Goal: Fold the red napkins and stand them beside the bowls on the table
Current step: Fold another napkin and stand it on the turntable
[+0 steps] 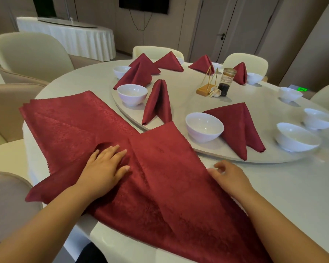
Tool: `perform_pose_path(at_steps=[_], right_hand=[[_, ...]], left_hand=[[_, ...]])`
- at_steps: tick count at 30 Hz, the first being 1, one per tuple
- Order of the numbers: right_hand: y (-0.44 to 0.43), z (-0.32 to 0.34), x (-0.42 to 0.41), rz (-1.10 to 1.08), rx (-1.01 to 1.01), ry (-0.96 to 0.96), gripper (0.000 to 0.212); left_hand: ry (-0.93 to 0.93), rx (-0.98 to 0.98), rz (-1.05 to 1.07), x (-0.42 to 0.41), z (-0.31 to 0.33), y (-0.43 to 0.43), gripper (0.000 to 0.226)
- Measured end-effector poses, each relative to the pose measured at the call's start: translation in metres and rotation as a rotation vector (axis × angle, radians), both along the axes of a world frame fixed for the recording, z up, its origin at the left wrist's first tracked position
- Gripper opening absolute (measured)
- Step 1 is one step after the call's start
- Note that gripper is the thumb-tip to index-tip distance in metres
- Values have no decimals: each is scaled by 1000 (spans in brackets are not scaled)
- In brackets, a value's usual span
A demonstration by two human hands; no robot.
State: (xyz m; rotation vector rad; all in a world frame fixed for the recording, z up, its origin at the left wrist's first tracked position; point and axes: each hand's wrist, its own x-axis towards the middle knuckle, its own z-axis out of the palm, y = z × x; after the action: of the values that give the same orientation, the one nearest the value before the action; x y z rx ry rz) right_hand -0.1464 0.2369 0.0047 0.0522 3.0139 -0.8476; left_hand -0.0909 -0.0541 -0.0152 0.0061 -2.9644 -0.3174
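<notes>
On the round white table [292, 183], the partly folded dark red fabric napkin [169, 168] lies flat at our near edge, overlapping a spread stack of red napkins [65, 126] on its left. Our left hand [104, 168] presses the red cloth, fingers straight and spread. Our right hand [230, 177] sits at the napkin's scalloped right edge, fingers loosely curled; whether they pinch it cannot be determined. The nearest white ceramic bowl [204, 127] stands just beyond.
</notes>
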Motion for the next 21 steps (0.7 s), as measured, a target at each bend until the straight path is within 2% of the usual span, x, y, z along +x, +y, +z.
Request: perform_pose_path(at_steps=[1,3,6,7,10,15,18,21], right_hand=[[5,0,3,5,0,-37,30],[10,-1,9,28,-29,-82,20],[10,-5,14,66,-14,-94,16],[9,-5,14,70,5,-90,16],[8,-3,14,73,30,-101,20],[10,0,18,67,30,-111,28],[17,5,22,68,0,-141,31],[36,12,31,91,24,-250,40]], left_hand=[[65,49,-20,5,4,4,91],[137,90,-104,16,7,14,78],[175,-42,-256,39,0,32,51],[190,-73,-282,46,-4,37,48],[147,-27,-325,64,-18,48,55],[107,-96,-289,71,-30,58,67],[137,-88,-286,71,-35,61,56],[173,-104,-279,69,-38,61,53]])
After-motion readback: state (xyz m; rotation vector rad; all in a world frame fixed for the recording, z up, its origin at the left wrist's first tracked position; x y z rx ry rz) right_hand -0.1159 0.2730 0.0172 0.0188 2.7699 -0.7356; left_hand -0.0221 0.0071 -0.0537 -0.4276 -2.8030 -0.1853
